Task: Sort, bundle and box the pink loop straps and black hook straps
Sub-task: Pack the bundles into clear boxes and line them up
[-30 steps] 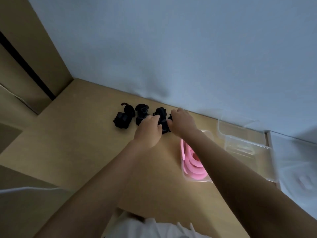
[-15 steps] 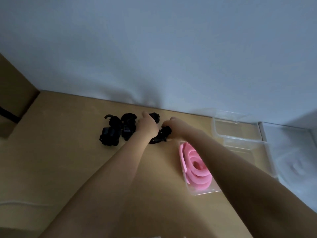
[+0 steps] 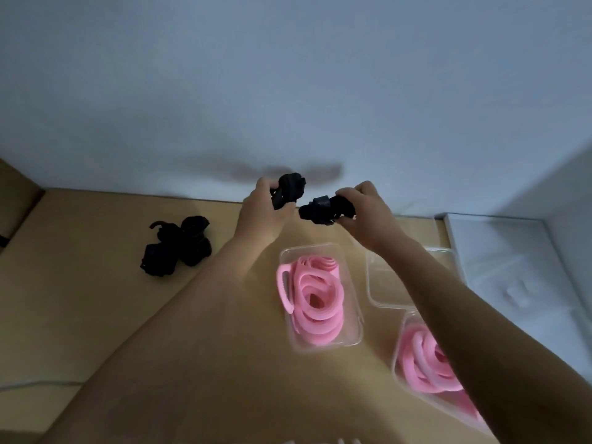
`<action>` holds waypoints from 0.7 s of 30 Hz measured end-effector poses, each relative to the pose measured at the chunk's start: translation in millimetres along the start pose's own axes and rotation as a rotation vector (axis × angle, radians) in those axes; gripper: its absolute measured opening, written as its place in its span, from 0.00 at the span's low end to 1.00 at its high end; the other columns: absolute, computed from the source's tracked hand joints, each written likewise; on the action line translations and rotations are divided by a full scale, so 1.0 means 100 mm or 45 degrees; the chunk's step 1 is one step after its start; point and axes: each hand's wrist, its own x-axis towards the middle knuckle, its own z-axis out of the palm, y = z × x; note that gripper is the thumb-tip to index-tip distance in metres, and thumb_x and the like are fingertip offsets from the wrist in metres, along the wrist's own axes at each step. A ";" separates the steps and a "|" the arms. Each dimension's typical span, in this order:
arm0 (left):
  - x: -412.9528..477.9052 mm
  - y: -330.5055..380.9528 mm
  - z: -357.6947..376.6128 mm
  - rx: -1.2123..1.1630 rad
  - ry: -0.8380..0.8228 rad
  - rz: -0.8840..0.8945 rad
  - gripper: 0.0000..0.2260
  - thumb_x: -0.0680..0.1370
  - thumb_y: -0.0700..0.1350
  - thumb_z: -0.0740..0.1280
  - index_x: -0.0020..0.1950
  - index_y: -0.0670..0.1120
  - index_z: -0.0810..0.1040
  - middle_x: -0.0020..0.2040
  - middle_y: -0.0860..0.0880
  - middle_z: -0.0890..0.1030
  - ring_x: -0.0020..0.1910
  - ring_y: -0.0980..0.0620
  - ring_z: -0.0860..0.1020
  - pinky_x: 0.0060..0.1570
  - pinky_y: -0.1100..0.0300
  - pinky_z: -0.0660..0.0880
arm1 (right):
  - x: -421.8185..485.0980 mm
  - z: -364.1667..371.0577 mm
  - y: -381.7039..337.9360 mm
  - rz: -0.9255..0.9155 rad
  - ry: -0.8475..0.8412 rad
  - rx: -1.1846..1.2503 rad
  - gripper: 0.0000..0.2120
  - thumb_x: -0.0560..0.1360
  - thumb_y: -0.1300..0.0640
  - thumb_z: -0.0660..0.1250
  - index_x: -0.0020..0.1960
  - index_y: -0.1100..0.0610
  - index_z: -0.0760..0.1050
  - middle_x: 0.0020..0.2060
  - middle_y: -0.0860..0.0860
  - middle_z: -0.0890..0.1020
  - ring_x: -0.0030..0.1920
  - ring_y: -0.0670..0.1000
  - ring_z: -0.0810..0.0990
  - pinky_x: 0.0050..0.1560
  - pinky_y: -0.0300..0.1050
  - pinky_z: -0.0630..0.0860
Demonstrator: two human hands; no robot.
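My left hand point(image 3: 261, 216) grips one black hook-strap bundle point(image 3: 289, 189), lifted above the wooden table point(image 3: 80, 315). My right hand point(image 3: 368, 213) pinches a second black bundle point(image 3: 322, 210) just to its right, also in the air. Two more black bundles point(image 3: 176, 245) lie together on the table at the left. A clear box point(image 3: 352, 299) in front of my hands holds coiled pink loop straps point(image 3: 315, 299). A second clear box point(image 3: 398, 350) at the lower right holds more pink straps point(image 3: 423, 363), partly hidden by my right forearm.
An empty clear box point(image 3: 376, 280) stands behind the lower-right one, under my right arm. A white moulded tray point(image 3: 512, 283) lies at the far right. The grey wall runs along the table's back edge. A brown cabinet edge point(image 3: 16, 193) borders the left.
Both hands have picked up a black bundle each from the row and raised them off the table. The view has shifted, bringing a second box of pink straps into sight.
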 end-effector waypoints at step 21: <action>-0.08 0.72 1.31 0.376 -0.570 0.227 0.18 0.75 0.45 0.68 0.64 0.45 0.69 0.56 0.47 0.77 0.51 0.48 0.76 0.50 0.55 0.73 | -0.21 -0.19 1.39 0.121 -0.212 -0.149 0.18 0.77 0.66 0.57 0.67 0.59 0.69 0.64 0.60 0.68 0.55 0.61 0.75 0.46 0.45 0.68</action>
